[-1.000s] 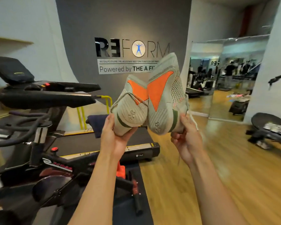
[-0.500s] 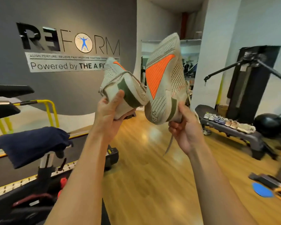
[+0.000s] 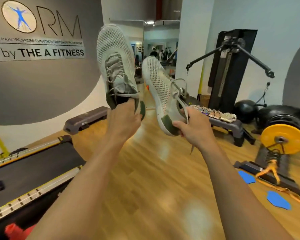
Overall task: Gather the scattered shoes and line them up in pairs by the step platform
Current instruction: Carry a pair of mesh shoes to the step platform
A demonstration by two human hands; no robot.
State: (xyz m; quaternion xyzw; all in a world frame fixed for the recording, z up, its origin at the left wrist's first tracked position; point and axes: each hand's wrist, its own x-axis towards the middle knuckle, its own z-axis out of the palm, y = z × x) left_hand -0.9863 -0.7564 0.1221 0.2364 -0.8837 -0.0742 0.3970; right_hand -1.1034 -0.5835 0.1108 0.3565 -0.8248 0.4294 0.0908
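Head view: over the floor (image 3: 154,170), the left hand (image 3: 123,118) is clamped on the collar of the left sneaker (image 3: 114,63) at 11 o'clock. The right hand (image 3: 194,125), held apart, is clamped on the heel of the right sneaker (image 3: 161,90) at 1 o'clock. Toes are up, probably so the pair is carried together. Farther, at 2 o'clock, shoes (image 3: 215,113) are lined on a step (image 3: 232,126).

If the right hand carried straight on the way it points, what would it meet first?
Probably the step platform with its shoe row, just beyond the right hand; depth is unclear.
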